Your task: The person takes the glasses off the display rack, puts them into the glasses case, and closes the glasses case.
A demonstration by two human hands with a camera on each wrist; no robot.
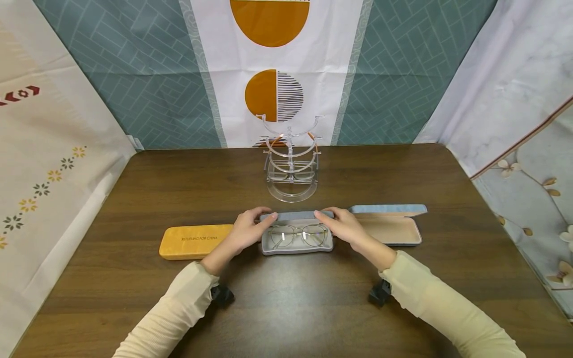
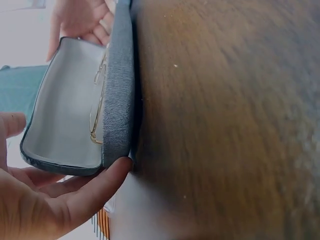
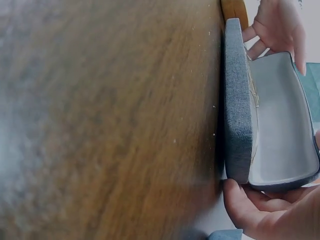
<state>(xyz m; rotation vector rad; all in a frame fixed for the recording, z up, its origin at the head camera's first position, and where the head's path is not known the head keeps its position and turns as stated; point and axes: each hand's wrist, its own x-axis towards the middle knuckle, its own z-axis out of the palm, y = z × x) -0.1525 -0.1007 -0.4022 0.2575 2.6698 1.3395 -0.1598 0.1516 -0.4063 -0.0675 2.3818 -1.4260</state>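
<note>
A grey glasses case [image 1: 297,250] lies in front of me with its lid raised. Thin gold-rimmed glasses [image 1: 298,232] rest inside it. My left hand [image 1: 249,229] holds the case's left end, thumb over the lid's edge and fingers behind the lid. At the opposite end, my right hand [image 1: 346,227] grips the lid corner in the same way. The left wrist view shows the pale lid lining [image 2: 70,100] between thumb and fingers. In the right wrist view, a fingertip touches the lower corner of the case's textured outer wall [image 3: 237,105].
A yellow glasses case [image 1: 192,241], closed, lies left of my left hand. To the right, a blue glasses case [image 1: 394,231] stands open with a beige lining. Behind the grey case is a clear tiered display stand [image 1: 291,196] with glasses on it. Fabric hangs behind the wooden table [image 1: 286,308].
</note>
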